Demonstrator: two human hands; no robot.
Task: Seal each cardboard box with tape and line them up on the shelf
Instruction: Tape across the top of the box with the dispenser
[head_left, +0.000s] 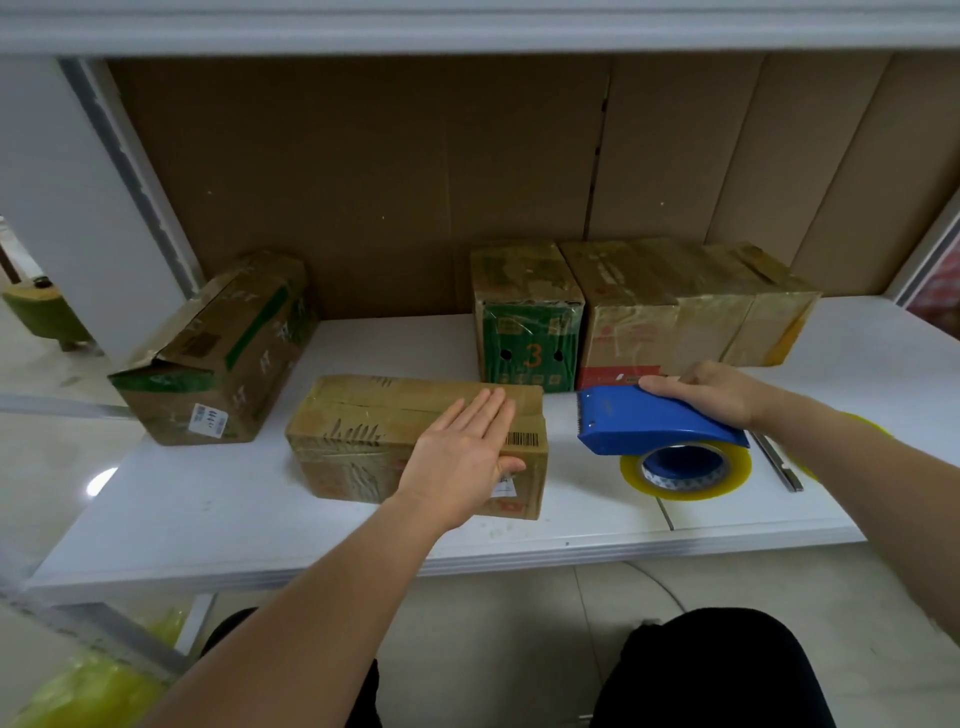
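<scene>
A flat brown cardboard box (363, 431) lies at the front middle of the white shelf (218, 499), its top covered in clear tape. My left hand (465, 452) presses flat on its right end, fingers straight. My right hand (711, 389) grips the back of a blue tape dispenser (649, 421) with a yellowish tape roll (685, 470), which rests on the shelf right of that box. A green-printed box (527, 317) and a wide taped box (675, 306) stand side by side at the back. A long box with a loose end flap (218, 353) lies angled at the left.
Brown cardboard sheets (415, 171) line the back of the shelf. A utility knife (776, 462) lies right of the dispenser. An upper shelf edge (467, 31) hangs overhead. My dark-clothed knees (717, 675) and a tiled floor are below, with yellow plastic (88, 691) at the lower left.
</scene>
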